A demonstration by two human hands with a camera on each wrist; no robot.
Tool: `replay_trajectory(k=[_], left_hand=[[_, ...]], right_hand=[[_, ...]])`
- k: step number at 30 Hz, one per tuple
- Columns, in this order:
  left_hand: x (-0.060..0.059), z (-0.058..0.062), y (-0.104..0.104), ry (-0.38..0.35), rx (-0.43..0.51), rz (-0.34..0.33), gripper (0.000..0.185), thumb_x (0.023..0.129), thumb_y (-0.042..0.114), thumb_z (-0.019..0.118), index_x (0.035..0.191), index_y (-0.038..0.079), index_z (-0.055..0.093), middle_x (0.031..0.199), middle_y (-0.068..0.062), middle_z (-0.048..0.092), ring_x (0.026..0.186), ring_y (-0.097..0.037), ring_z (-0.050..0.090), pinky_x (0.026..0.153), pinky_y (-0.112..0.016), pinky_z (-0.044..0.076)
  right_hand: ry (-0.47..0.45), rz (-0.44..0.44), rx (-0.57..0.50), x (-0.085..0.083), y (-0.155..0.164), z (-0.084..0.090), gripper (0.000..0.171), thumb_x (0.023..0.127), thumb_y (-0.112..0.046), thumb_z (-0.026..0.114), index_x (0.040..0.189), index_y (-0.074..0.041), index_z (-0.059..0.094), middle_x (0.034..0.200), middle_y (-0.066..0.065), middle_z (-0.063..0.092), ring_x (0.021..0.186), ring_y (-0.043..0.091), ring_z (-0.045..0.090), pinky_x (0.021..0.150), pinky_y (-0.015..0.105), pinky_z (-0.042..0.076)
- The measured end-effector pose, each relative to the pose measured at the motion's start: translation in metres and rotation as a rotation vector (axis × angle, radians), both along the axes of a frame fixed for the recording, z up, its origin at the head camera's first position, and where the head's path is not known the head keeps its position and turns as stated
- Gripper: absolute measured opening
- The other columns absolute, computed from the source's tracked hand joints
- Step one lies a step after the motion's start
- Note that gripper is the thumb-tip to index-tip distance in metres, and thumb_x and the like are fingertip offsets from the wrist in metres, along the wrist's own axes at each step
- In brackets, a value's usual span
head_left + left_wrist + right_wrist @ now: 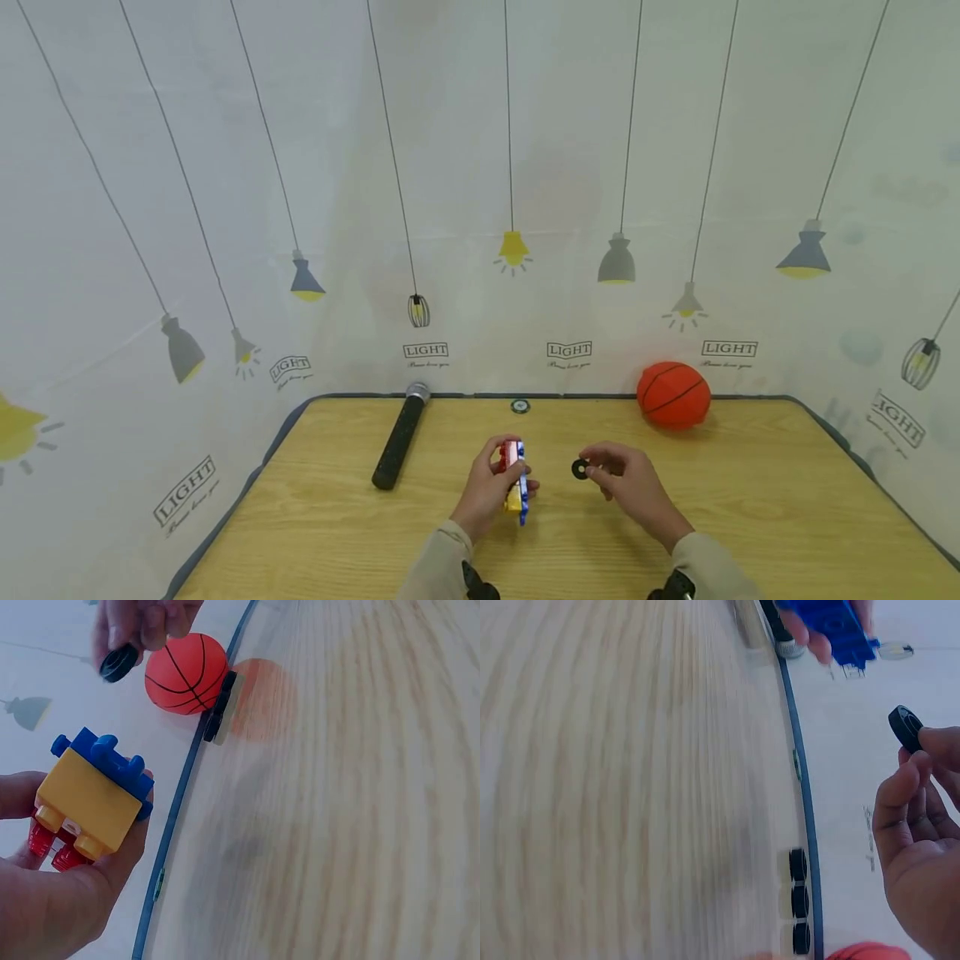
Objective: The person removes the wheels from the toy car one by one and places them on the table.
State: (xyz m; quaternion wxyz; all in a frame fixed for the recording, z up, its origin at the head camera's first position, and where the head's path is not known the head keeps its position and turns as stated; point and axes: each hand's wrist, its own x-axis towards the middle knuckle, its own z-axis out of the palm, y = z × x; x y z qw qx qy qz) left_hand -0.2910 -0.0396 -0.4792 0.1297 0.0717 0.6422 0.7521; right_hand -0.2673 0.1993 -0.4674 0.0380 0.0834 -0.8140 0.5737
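Wooden surface (pixel 337 533), lamp-print backdrop. Left hand (pixel 483 492) fingers gripping toy block stack (pixel 515 483) above surface centre. Right hand (pixel 626 479) fingers pinching black wheel (pixel 580 469) just beside it. Basketball (pixel 673 395), microphone (pixel 400 437) behind.

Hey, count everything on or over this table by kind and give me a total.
Microphone: 1
Basketball: 1
Block toy, held in the left hand: 1
Black wheel, pinched by the right hand: 1
Small round disc: 1
Total: 5
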Motion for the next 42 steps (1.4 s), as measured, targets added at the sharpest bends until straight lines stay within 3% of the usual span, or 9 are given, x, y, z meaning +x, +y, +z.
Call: replay_trajectory(k=[9,14,20,25,29,35,42], left_hand=[[-0.001,0.001,-0.007,0.002,-0.024,-0.008,0.042,0.104,0.014,0.054,0.145,0.019,0.043,0.122,-0.027,0.061,0.093,-0.022,0.075,0.091,-0.043,0.060],[0.000,0.000,-0.011,-0.019,-0.035,-0.011,0.042,0.107,0.021,0.048,0.149,0.021,0.041,0.126,-0.027,0.061,0.097,-0.024,0.075,0.091,-0.043,0.060],[-0.003,0.000,-0.017,-0.060,0.034,-0.056,0.045,0.107,0.018,0.033,0.152,0.020,0.040,0.136,-0.031,0.053,0.101,-0.027,0.074,0.096,-0.043,0.058],[-0.004,0.001,-0.020,-0.075,0.066,-0.073,0.050,0.104,0.011,0.031,0.152,0.019,0.042,0.145,-0.031,0.044,0.104,-0.029,0.072,0.102,-0.048,0.054],[-0.005,0.003,-0.021,-0.066,0.052,-0.069,0.050,0.103,0.010,0.032,0.151,0.018,0.042,0.147,-0.026,0.041,0.108,-0.032,0.071,0.100,-0.046,0.055],[-0.003,0.003,-0.023,-0.049,0.032,-0.092,0.049,0.104,0.011,0.032,0.151,0.018,0.042,0.150,-0.025,0.040,0.108,-0.032,0.071,0.097,-0.040,0.056],[-0.002,0.002,-0.022,-0.039,0.019,-0.107,0.047,0.107,0.012,0.034,0.152,0.021,0.042,0.155,-0.023,0.039,0.113,-0.038,0.069,0.096,-0.037,0.057]], right_hand=[[-0.085,-0.091,0.059,-0.007,0.039,-0.006,0.027,0.096,-0.009,0.066,0.122,-0.001,0.067,0.097,0.011,0.070,0.067,0.014,0.058,0.058,0.028,0.051],[-0.124,-0.155,0.103,-0.013,0.057,-0.012,0.028,0.097,-0.010,0.064,0.123,-0.001,0.067,0.098,0.010,0.071,0.067,0.015,0.060,0.057,0.028,0.050],[-0.156,-0.195,0.169,-0.022,0.072,-0.022,0.029,0.097,-0.012,0.064,0.123,0.000,0.066,0.096,0.010,0.070,0.069,0.017,0.061,0.056,0.029,0.050],[-0.179,-0.209,0.211,-0.027,0.084,-0.027,0.026,0.097,-0.010,0.063,0.121,0.001,0.067,0.098,0.011,0.071,0.071,0.018,0.063,0.057,0.030,0.052],[-0.161,-0.231,0.243,-0.032,0.090,-0.031,0.024,0.096,-0.009,0.063,0.116,0.002,0.068,0.097,0.012,0.071,0.068,0.016,0.064,0.057,0.029,0.053],[-0.120,-0.288,0.324,-0.042,0.090,-0.036,0.022,0.094,-0.012,0.064,0.110,0.001,0.071,0.081,0.008,0.071,0.064,0.015,0.063,0.058,0.028,0.049],[-0.012,-0.426,0.459,-0.048,0.084,-0.038,0.018,0.088,-0.013,0.068,0.096,0.000,0.076,0.093,0.017,0.076,0.089,0.034,0.067,0.081,0.047,0.053]])
